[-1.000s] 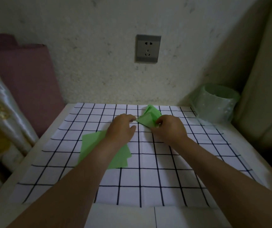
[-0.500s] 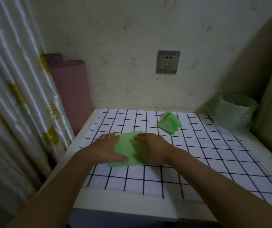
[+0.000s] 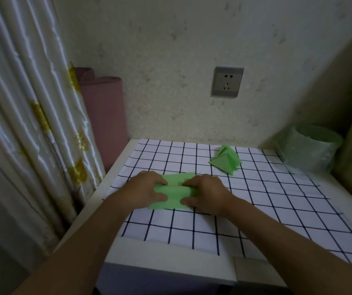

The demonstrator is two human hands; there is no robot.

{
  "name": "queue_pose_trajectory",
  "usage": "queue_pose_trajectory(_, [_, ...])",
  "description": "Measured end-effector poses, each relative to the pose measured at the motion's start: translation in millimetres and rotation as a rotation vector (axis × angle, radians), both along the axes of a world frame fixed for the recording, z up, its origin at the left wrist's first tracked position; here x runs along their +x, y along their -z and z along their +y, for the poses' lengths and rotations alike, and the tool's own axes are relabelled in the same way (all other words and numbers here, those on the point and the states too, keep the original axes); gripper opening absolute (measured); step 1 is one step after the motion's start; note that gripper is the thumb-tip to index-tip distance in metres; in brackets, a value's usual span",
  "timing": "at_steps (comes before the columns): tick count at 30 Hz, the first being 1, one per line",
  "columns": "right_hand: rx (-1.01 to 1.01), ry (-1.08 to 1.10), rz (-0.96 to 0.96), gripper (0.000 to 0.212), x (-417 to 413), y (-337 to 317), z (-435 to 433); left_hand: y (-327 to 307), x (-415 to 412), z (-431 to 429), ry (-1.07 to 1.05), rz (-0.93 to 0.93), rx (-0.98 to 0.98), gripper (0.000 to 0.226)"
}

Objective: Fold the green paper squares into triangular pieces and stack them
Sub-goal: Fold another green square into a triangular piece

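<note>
A pile of flat green paper squares [image 3: 174, 193] lies on the checked cloth [image 3: 256, 201] near the table's left side. My left hand [image 3: 144, 189] grips the top sheet at its left edge, and my right hand [image 3: 208, 191] grips it at its right edge. Between the hands the top sheet bulges up off the pile. A stack of folded green triangles [image 3: 226, 160] sits farther back and to the right, apart from both hands.
A pale green plastic-wrapped roll [image 3: 311, 149] stands in the back right corner. A wall socket [image 3: 227, 81] is above the table. A satin curtain [image 3: 22, 124] and a pink rolled mat [image 3: 105, 116] are left of the table's edge.
Both hands left the triangle stack, came back to the pile of squares, and now pinch up its top sheet. The camera view has turned left.
</note>
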State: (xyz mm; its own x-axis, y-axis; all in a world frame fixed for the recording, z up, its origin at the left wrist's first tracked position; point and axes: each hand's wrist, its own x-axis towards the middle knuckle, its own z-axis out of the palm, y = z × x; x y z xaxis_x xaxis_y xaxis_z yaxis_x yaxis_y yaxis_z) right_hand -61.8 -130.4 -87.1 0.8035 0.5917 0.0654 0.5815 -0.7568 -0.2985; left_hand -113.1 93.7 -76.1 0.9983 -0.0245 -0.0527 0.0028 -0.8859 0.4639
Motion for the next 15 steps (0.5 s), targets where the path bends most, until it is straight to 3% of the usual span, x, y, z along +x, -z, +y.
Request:
queue_pose_trajectory(7, [0.015, -0.029, 0.053, 0.051, -2, -5, -4, -8, -4, 4, 0.012, -0.002, -0.025, 0.046])
queue_pose_trajectory(10, [0.123, -0.024, 0.069, 0.049, -4, -13, -3, -11, -4, 7, 0.007, -0.025, -0.079, 0.041])
queue_pose_trajectory(15, [0.288, -0.116, 0.090, 0.089, -1, -29, -16, -22, -6, 5, 0.011, -0.112, -0.328, 0.024])
